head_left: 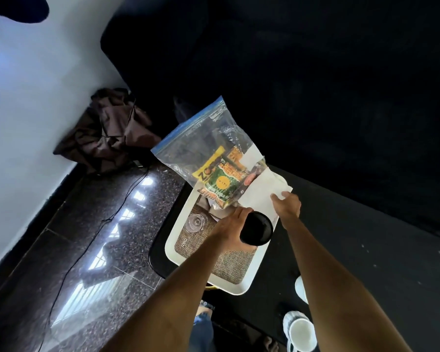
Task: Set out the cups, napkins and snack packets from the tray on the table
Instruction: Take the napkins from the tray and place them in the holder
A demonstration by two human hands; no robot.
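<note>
Two hands are busy over the white tray (pixel 174 246) at the edge of the dark worktop (pixel 353 250); the left hand (pixel 229 229) is wrapped around a black cup (pixel 257 231), fingers curled about its side, and also seems to catch the lower corner of the clear zip bag (pixel 208 148), though exactly how it pinches there I cannot tell; the right hand (pixel 286 205) is pinching a white napkin (pixel 261 196) by its near edge, thumb on top; the bag stands up above the tray's far end, with bright snack packets (pixel 222 180) sunk to its bottom; I'd judge that bag light but floppy and slick, its weight all low, so it would slump if held by the film alone, and the firmer hold is at the blue zip strip or underneath the packets; the napkin is soft and weightless, fine for a fingertip pinch but apt to flutter or unfold; the cup looks rigid and light, safest taken round its body; a clear glass (pixel 196 222) lying on the tray's woven mat looks fragile; white cups (pixel 301 330) stand on the worktop near the person.
</note>
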